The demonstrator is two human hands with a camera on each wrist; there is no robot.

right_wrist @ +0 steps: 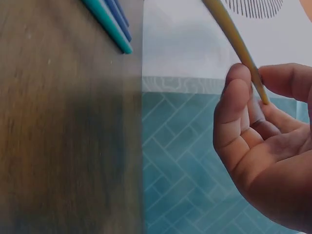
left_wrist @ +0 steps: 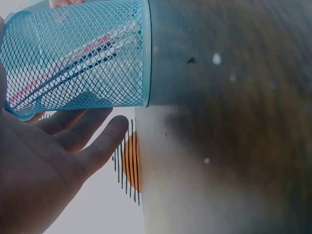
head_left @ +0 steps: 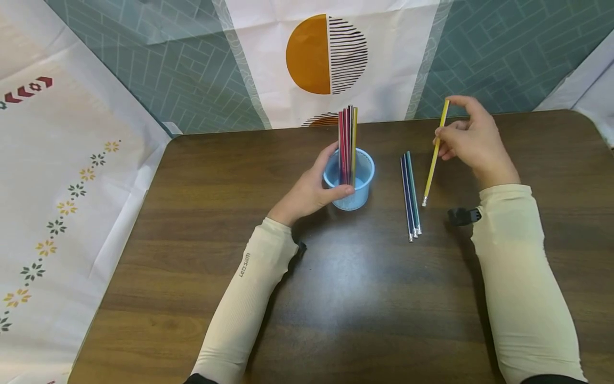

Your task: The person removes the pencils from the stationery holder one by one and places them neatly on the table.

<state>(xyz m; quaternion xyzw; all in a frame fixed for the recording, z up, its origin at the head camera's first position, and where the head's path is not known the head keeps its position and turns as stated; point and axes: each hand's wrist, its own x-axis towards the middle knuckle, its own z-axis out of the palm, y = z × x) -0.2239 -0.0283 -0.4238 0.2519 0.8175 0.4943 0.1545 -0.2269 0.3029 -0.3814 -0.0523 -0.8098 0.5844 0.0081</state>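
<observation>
A light blue mesh pencil cup [head_left: 352, 200] stands on the table, holding several pencils [head_left: 346, 144] in red, pink, black and yellow. My left hand [head_left: 312, 191] grips it from the left, thumb across the near rim and fingers round the far side. Through the mesh in the left wrist view, the pencils [left_wrist: 73, 63] lie slanted. To the right, my right hand [head_left: 467, 137] pinches a yellow pencil [head_left: 435, 154] between thumb and fingers, its eraser end pointing down toward me. Left of it, several blue and green pencils [head_left: 411, 197] lie side by side on the table.
The brown wooden table [head_left: 192, 256] runs back to a patterned cloth [head_left: 393, 58] hanging behind its far edge. A white cloth with flower motifs [head_left: 96, 213] borders the left side.
</observation>
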